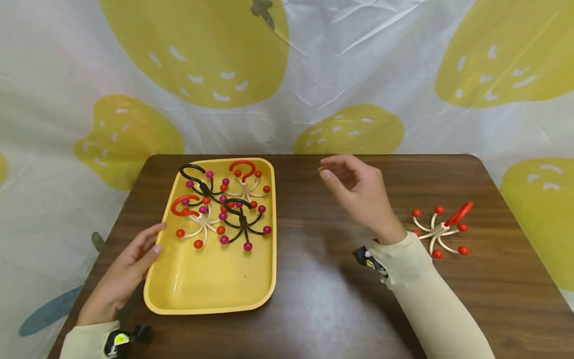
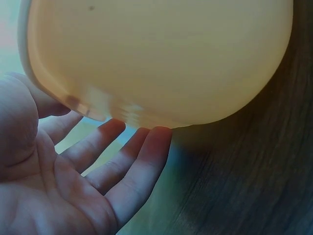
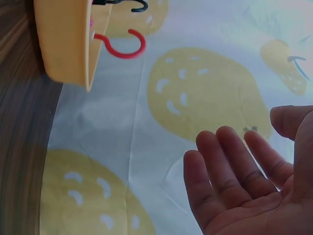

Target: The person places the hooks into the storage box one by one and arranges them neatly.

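The fingertips of my left hand (image 1: 123, 274) touch the left side of a yellow tray (image 1: 211, 304); in the left wrist view its fingers (image 2: 139, 178) lie nearly straight against the outer wall. Two black multi-arm hooks with magenta ball tips, a rear one (image 1: 205, 189) and a front one (image 1: 243, 223), lie in the tray's far half. Among them are two cream hooks with red tops and red balls, one at the left (image 1: 203, 219) and one at the back (image 1: 244, 188). My right hand (image 1: 358, 194) is raised over the table, holding nothing, fingers relaxed.
Another cream hook (image 1: 441, 229) with a red top lies on the brown table (image 1: 309, 269) at the right, beyond my right wrist. Behind the table hangs a white curtain (image 1: 341, 75) with a yellow fruit print.
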